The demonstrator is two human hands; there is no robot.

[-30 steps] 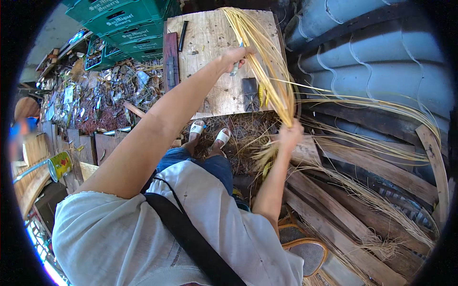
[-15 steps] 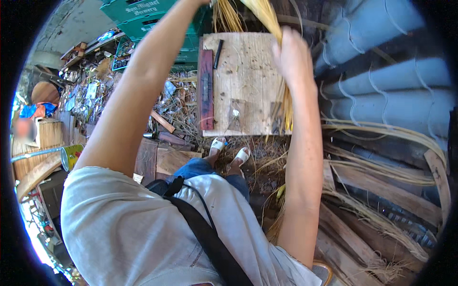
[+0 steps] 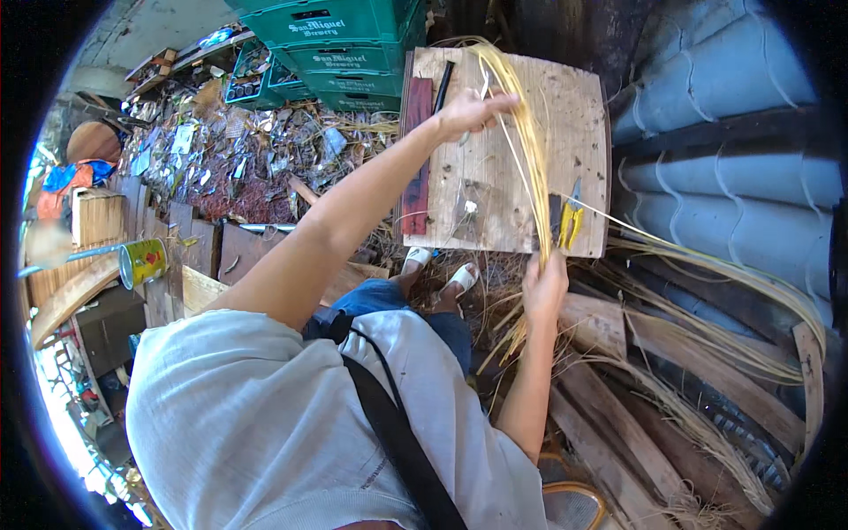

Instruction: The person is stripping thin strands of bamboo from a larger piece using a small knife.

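A long bundle of yellow cane strips arches over the right half of a wooden work board. Low on the bundle, just past the board's near edge, my right hand is closed around it. My left hand is closed higher up, its fingertips against the bundle's left side; a thin pale strip appears to run through its fingers. Yellow-handled cutters lie on the board to the right of the bundle. A dark red wooden bar and a black rod lie along the board's left side.
Stacked green crates stand beyond the board's left corner. Blue-grey corrugated sheets line the right side, with coiled cane strips and planks below. Litter covers the ground at left, near a yellow can.
Both hands have come nearer, the right hand sliding or drawing down to the board's near edge. The bundle now lies across the board's right half, and the cutters have come into sight.
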